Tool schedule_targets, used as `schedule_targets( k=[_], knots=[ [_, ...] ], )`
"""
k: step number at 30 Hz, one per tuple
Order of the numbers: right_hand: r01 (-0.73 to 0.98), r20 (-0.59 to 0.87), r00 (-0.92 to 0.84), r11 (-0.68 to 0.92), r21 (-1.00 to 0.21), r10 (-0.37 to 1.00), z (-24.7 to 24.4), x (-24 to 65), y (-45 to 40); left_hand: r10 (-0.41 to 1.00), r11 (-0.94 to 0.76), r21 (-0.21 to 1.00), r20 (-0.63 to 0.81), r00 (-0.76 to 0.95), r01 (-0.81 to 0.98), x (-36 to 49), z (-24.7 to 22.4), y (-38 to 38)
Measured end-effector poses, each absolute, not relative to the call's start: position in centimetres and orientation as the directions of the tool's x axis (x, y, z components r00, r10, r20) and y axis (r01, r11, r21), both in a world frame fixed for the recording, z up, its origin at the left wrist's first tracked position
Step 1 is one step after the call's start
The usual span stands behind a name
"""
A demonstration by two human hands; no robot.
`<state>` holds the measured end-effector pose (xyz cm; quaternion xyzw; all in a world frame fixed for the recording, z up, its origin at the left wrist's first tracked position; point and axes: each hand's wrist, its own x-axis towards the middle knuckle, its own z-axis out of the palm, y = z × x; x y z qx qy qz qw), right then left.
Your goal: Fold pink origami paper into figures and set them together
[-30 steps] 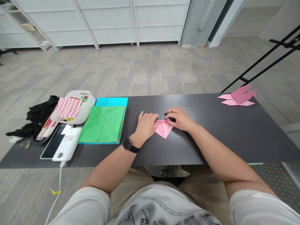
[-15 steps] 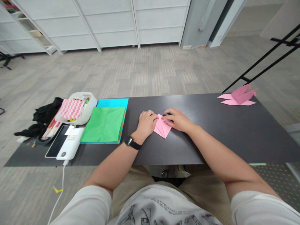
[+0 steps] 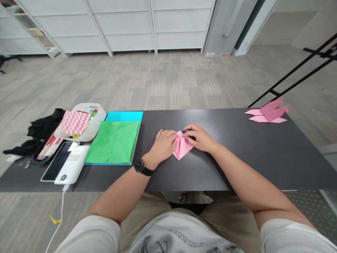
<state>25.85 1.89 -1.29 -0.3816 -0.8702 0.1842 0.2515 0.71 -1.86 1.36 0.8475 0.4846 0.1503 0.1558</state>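
A folded pink paper (image 3: 181, 149) lies on the dark table, its lower point toward my body and creases running down its middle. My left hand (image 3: 165, 144) rests over its left side, fingers bent together at the edge. On the right side, my right hand (image 3: 197, 137) has its thumb and fingertips on the upper part of the paper. The fingers cover both side edges, so the exact folds there are hidden.
Two folded pink paper figures (image 3: 270, 113) stand at the table's far right. Left of my hands are green paper (image 3: 113, 142) on a blue sheet, a white basket (image 3: 100, 123), a phone (image 3: 58, 161), a white power bank (image 3: 72, 165) with a cable, and black cloth (image 3: 44, 124).
The pink paper has turned so that its lower point lies further left. My left hand has spread flatter over its left side. The camera view has shifted slightly.
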Motion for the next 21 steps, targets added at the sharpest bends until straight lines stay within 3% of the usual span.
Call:
schedule_targets(
  k=[6,14,21],
  knots=[
    [0.521,0.271,-0.545,0.573,-0.632,0.794,-0.7,26.5,1.9,0.874,-0.469,0.43,0.099,0.475,0.772,0.5,0.9,-1.8],
    [0.596,0.206,-0.628,0.634,-0.493,0.751,-0.6,27.3,1.4,0.881,-0.461,0.435,0.116,0.459,0.774,0.6,0.5,-1.8],
    [0.603,0.254,-0.65,0.69,-0.401,0.716,-0.6,27.1,1.1,0.912,-0.403,0.498,0.151,0.381,0.768,1.0,1.4,-1.8]
  ],
)
